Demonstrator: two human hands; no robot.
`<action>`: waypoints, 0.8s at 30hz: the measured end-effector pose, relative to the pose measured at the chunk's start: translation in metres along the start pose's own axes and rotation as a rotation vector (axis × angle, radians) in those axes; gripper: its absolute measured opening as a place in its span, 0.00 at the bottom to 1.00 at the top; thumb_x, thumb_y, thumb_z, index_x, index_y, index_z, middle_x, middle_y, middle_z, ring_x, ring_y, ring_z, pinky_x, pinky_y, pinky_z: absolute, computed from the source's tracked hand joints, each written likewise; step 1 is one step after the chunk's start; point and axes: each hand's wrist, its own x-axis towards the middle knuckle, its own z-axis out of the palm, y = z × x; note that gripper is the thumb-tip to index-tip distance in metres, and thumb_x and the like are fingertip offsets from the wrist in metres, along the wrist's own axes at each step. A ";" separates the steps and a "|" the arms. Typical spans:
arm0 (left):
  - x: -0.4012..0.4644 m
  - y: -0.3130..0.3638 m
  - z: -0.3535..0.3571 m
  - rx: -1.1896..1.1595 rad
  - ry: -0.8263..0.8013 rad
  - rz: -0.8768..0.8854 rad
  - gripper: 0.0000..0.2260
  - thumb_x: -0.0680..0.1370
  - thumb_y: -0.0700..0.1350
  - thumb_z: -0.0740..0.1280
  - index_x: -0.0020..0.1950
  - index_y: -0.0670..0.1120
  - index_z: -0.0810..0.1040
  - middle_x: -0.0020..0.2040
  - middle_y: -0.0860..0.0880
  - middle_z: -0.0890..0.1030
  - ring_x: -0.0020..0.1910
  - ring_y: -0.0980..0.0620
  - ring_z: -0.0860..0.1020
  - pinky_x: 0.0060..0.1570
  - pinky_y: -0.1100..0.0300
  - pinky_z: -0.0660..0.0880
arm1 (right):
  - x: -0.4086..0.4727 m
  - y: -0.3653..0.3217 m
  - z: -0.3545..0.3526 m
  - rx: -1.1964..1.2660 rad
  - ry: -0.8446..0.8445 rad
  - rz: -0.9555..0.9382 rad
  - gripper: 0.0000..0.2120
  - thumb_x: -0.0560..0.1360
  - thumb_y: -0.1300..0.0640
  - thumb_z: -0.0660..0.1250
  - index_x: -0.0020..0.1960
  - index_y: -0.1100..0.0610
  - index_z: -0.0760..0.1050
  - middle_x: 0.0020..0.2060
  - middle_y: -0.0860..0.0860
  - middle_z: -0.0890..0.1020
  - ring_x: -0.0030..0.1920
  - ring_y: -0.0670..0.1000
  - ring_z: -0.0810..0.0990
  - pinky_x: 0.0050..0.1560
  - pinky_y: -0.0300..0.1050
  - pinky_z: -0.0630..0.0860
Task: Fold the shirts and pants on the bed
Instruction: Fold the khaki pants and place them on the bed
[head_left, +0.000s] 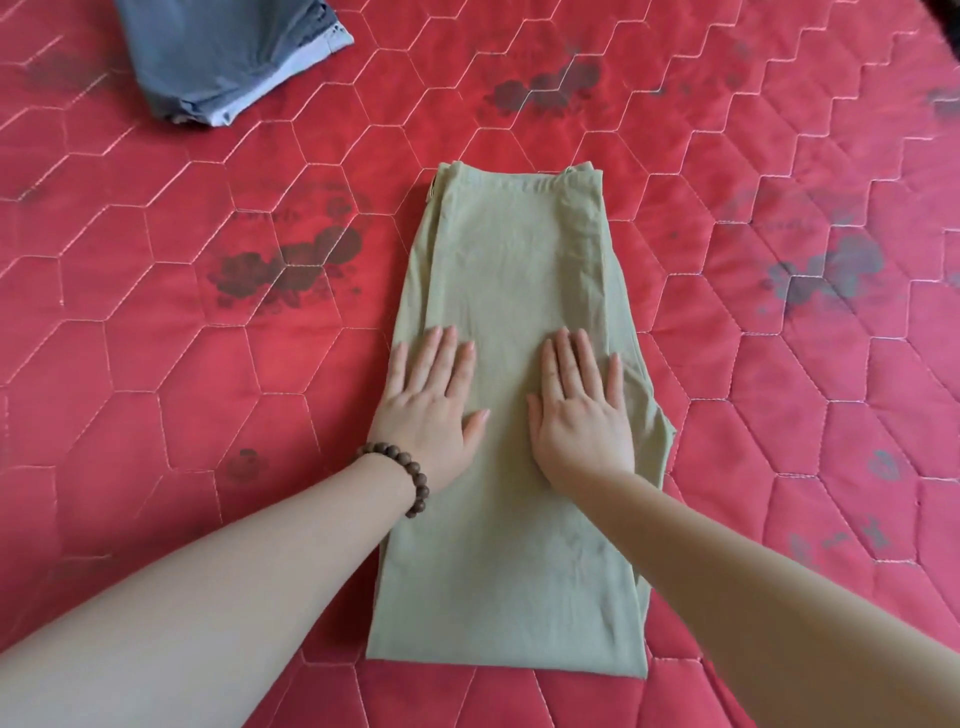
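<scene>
Olive-green pants (514, 270) lie folded lengthwise in a long strip on the red quilted bed (156, 364), waistband at the far end and hem near me. My left hand (434, 405) lies flat with straight fingers on the strip's left side; a brown bead bracelet circles that wrist. My right hand (582, 410) presses flat on the strip's right side, fingers straight and spread. Both hands sit side by side around the middle of the pants. A folded blue-grey garment (223, 57) rests at the far left of the bed.
The red bedcover has stitched hexagons and dark flower prints on every side of the pants. Bare cover stretches to the left and right of the strip.
</scene>
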 end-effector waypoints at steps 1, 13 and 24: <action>-0.018 0.009 0.003 -0.014 -0.011 0.029 0.32 0.78 0.59 0.47 0.79 0.47 0.48 0.79 0.44 0.48 0.78 0.47 0.45 0.74 0.43 0.44 | -0.018 -0.010 0.003 0.025 -0.020 -0.020 0.28 0.81 0.47 0.46 0.78 0.57 0.50 0.78 0.52 0.52 0.78 0.52 0.44 0.75 0.59 0.37; -0.138 -0.020 0.014 -0.038 -0.144 0.276 0.27 0.79 0.60 0.44 0.78 0.58 0.45 0.79 0.50 0.43 0.77 0.52 0.40 0.74 0.48 0.41 | -0.140 0.027 -0.004 0.012 -0.176 -0.201 0.25 0.81 0.44 0.47 0.77 0.47 0.56 0.76 0.48 0.57 0.77 0.52 0.56 0.76 0.57 0.49; -0.121 -0.054 0.007 -0.082 -0.122 0.384 0.41 0.70 0.26 0.55 0.77 0.57 0.53 0.77 0.57 0.50 0.74 0.61 0.41 0.73 0.57 0.36 | -0.124 0.080 -0.023 -0.062 -0.313 -0.506 0.32 0.77 0.64 0.44 0.76 0.45 0.38 0.74 0.41 0.40 0.76 0.45 0.40 0.74 0.41 0.35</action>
